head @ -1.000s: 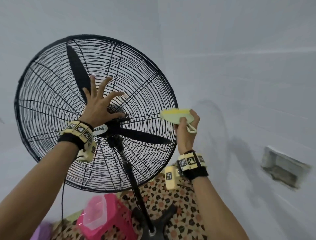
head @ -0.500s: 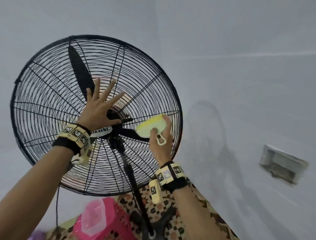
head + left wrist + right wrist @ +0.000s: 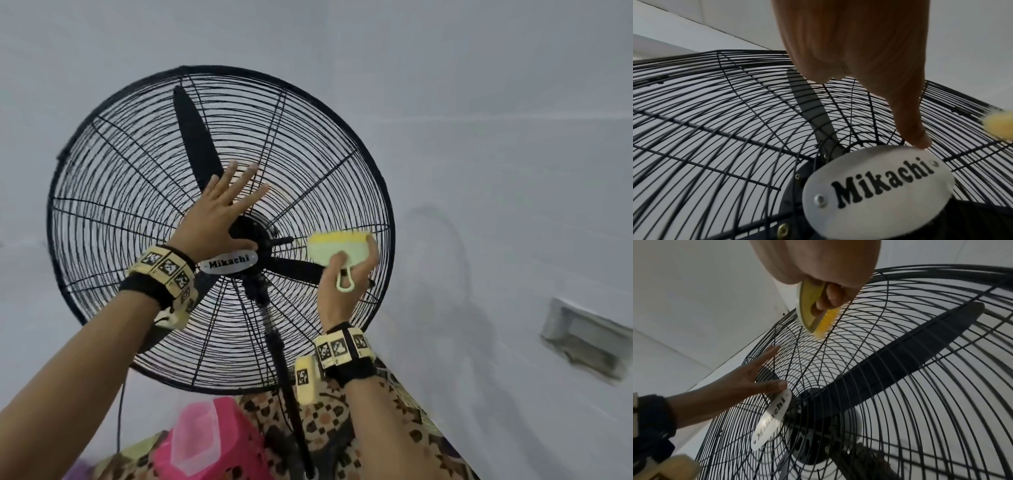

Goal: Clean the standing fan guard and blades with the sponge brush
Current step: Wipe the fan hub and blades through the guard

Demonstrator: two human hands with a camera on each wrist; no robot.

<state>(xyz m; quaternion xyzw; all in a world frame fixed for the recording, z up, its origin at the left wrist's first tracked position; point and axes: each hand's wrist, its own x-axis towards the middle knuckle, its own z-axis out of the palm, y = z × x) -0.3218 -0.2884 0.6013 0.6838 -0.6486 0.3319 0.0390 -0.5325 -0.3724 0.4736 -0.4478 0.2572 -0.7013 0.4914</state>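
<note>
Currently the left hand [image 3: 219, 219] lies flat, fingers straight, on the black round wire fan guard [image 3: 113, 192] beside the silver oval badge [image 3: 228, 265]. Right hand [image 3: 346, 284] grips the pale-green sponge brush with yellow pad [image 3: 339, 248], pad touching the guard's right side. Risks: hard strokes may tip the fan, bend wires, or snag the sponge; black blades [image 3: 197, 137] remain unreachable behind the guard.

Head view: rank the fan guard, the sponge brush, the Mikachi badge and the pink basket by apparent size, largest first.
1. Fan guard, by far.
2. Pink basket, though the frame's edge cuts it off.
3. Sponge brush and Mikachi badge look about alike; I won't rank them.
</note>
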